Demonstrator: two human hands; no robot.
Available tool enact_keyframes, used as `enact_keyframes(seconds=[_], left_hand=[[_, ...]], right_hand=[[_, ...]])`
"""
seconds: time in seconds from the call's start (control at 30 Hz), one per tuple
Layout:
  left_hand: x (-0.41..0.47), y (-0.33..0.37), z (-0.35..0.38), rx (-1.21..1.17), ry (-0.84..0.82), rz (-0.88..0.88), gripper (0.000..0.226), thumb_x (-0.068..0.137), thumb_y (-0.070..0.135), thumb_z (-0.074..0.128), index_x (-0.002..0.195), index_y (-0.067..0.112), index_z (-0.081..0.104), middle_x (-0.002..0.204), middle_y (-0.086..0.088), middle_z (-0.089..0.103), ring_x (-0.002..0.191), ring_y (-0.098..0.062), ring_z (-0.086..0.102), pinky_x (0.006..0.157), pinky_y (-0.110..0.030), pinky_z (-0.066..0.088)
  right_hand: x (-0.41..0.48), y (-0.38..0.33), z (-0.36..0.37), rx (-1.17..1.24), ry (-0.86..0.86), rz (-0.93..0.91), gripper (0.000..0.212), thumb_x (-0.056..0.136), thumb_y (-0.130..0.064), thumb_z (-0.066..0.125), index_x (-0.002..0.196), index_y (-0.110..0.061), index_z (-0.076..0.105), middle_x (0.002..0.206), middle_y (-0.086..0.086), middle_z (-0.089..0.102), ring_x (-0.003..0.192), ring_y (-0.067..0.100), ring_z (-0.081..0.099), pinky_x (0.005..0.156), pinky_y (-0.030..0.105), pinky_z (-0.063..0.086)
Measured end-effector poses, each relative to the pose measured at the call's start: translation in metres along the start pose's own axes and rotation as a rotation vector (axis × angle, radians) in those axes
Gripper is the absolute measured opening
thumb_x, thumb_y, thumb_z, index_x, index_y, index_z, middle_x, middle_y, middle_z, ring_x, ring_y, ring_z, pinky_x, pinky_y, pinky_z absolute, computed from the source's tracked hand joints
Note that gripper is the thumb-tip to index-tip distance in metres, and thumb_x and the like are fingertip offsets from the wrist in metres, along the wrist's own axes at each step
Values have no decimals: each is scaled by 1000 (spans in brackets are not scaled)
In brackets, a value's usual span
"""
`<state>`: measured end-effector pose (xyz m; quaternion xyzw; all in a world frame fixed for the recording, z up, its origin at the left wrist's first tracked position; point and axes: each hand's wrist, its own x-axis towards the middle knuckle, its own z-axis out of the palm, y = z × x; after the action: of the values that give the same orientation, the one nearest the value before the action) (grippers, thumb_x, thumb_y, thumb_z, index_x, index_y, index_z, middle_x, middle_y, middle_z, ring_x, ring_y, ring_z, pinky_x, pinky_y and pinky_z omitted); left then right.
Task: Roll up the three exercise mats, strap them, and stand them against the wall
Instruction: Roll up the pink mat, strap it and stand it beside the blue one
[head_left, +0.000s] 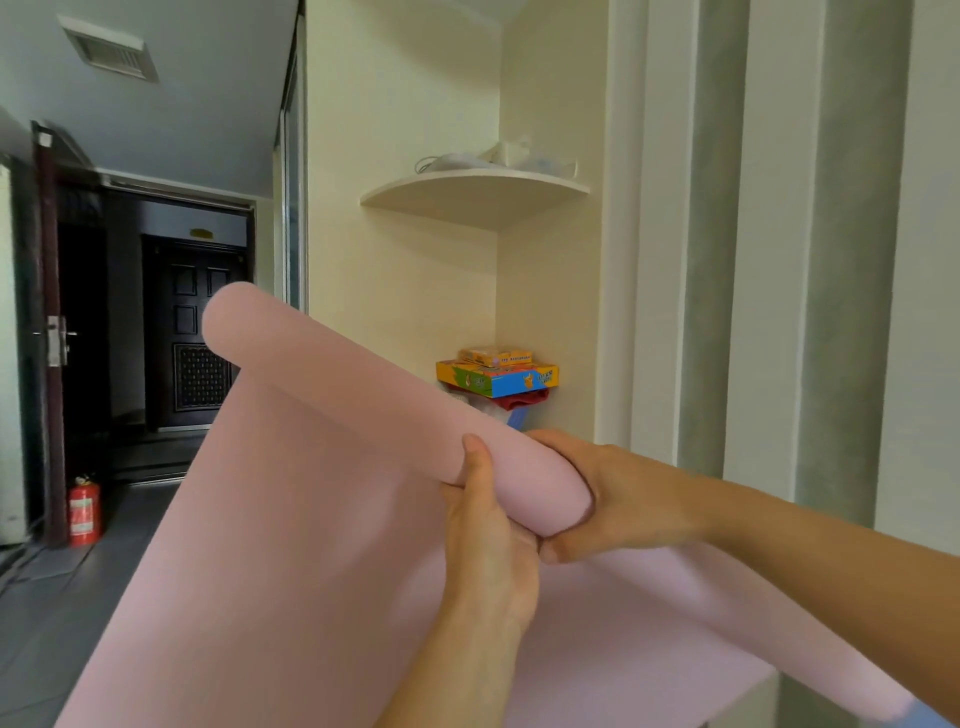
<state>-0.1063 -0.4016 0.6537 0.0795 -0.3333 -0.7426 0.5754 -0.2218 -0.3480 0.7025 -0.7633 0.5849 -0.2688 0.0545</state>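
1. I could not follow the soft pink foam exercise mat (291, 467) to its lower edge, as the loose sheet ran out of frame.
2. Most fingers of both hands were hidden behind the foam.
3. The left hand (491, 530) gripped the rolled part, thumb up over it. The right hand (623, 499) wrapped round the roll's near end.
4. The mat was held in the air, with the roll tilted.
5. Room: a curved cream corner shelf (475, 192) held pale items I couldn't identify, with bright cardboard boxes (496, 376) below. A red fire extinguisher (84, 512) stood on the dark grey floor (62, 597).
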Motion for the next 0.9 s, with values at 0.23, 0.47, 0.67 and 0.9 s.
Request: enact_keyframes(seconds=[0.23,0.47,0.67,0.9], left_hand=[[14,9,-1,68,-132,-97,68,87,61,39,138,17,47,123,-8,66,111,-20,64,89,-35,51],[13,4,-13,34,-43,-242,34,98,36,48,125,17,57,86,-4,75,72,-16,72,63,-38,55],[10,-6,-15,69,10,-120,25,89,31,60,112,22,65,91,3,75,76,-7,72,62,-28,54],[11,-12,-14,-23,-33,-24,57,77,33,60,132,17,54,120,-7,68,105,-19,67,79,-37,57]], right_hand=[[8,-8,-6,-6,18,0,76,70,-5,75,132,-34,42,107,-19,62,94,-3,59,77,13,50],[6,-4,10,-295,65,12,80,71,-19,73,139,-31,32,102,-13,60,88,13,58,66,16,45],[10,1,48,-824,191,-50,97,81,-27,61,150,-24,-7,119,4,45,101,27,57,64,29,37],[17,18,1,65,-120,-9,91,71,-22,83,142,-40,29,130,-24,50,113,-13,49,98,11,40]])
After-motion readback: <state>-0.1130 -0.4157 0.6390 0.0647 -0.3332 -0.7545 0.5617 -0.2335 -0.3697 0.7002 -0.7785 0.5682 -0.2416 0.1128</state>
